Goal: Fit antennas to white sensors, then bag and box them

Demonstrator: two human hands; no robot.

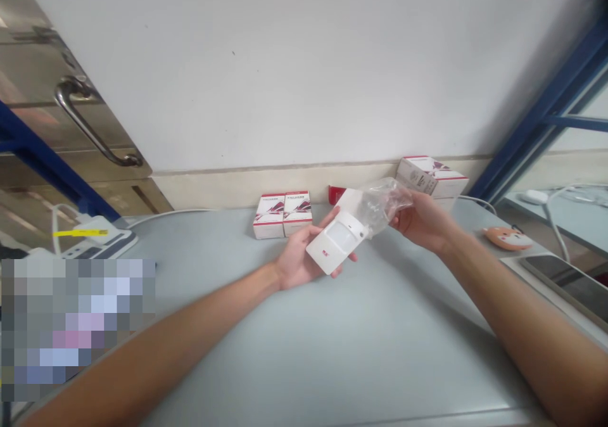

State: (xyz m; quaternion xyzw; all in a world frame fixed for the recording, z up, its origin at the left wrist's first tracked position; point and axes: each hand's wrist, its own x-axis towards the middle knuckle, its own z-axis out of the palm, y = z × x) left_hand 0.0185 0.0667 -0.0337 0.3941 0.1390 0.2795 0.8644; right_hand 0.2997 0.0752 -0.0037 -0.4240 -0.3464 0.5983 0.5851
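Observation:
My left hand [299,259] is wrapped round a white motion sensor [336,242] with a window on its face and a small red mark near its lower end. The sensor is tilted, its upper end pointing to the right and away from me. Beside that end, my right hand [418,221] pinches a crumpled clear plastic bag [380,205]. The bag touches or overlaps the sensor's top; I cannot tell whether any of the sensor is inside it. Behind the sensor is a white box or flap [349,197] with a red part [336,194], partly hidden.
Two small white and red boxes [283,214] stand near the wall, left of centre. More such boxes [432,175] are stacked behind my right hand. An orange animal-shaped item [509,237] and a phone [565,281] lie at the right. A power strip [107,243] with cables sits at the left.

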